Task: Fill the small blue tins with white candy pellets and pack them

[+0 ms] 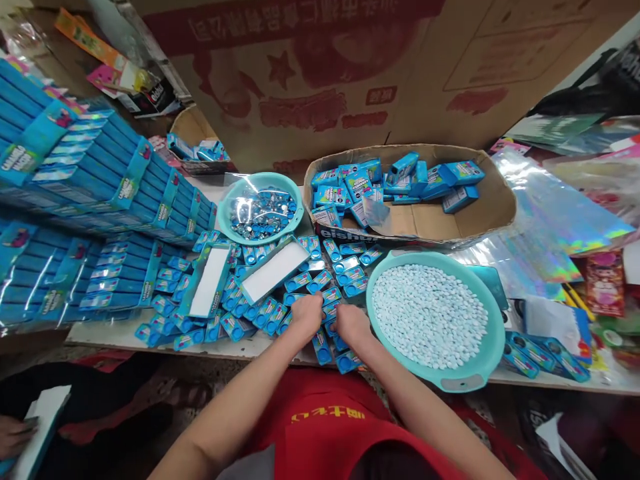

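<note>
My left hand (307, 315) is closed, its knuckles over a spread of small blue cases (299, 281) with round recesses. Just to its right, my right hand (353, 325) is closed too, close to the rim of a turquoise basin (495, 331) full of pale blue candies (430, 317). One blue case (330, 311) shows in the gap between the hands. My fingertips are hidden, so what they hold cannot be made out. Left of my hands, two blue trays with white insides, one tilted (275, 270) and one nearer upright (209, 281), lie on the cases.
A turquoise bowl (299, 220) of shiny round pieces stands behind the cases. Beside it, a cut-down carton (493, 200) holds blue boxes. Stacked blue packs (125, 180) rise at left, and a large carton (320, 80) blocks the back. At lower left, another person's hand (15, 437) holds a tray.
</note>
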